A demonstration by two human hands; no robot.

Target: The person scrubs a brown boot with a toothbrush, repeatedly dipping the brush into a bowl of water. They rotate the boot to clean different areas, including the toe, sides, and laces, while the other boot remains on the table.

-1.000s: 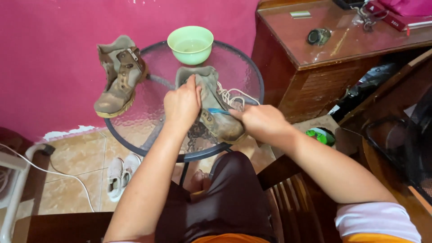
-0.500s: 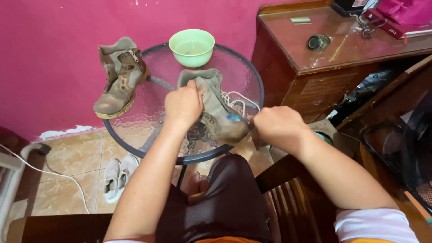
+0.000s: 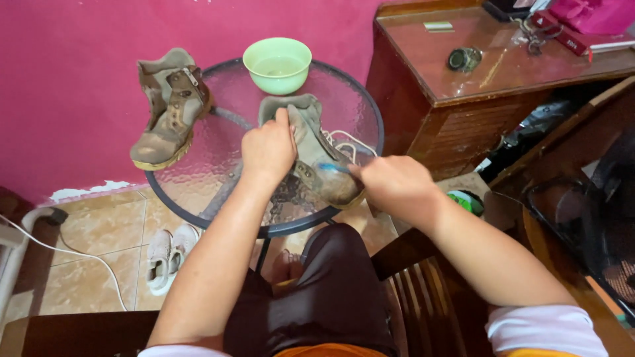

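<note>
A worn tan boot lies on the round glass table, its white lace trailing to the right. My left hand grips the boot's upper from the left side. My right hand holds a small blue-handled brush against the boot's toe end. A second tan boot stands upright at the table's left rim, apart from both hands. A pale green bowl sits at the far edge of the table.
A pink wall backs the table. A dark wooden desk with a glass top stands to the right, holding keys and small items. White shoes and a white cable lie on the tiled floor. I sit on a wooden chair.
My right hand has moved from the boot's side toward its toe with the brush. My left hand has kept its grip on the boot.
</note>
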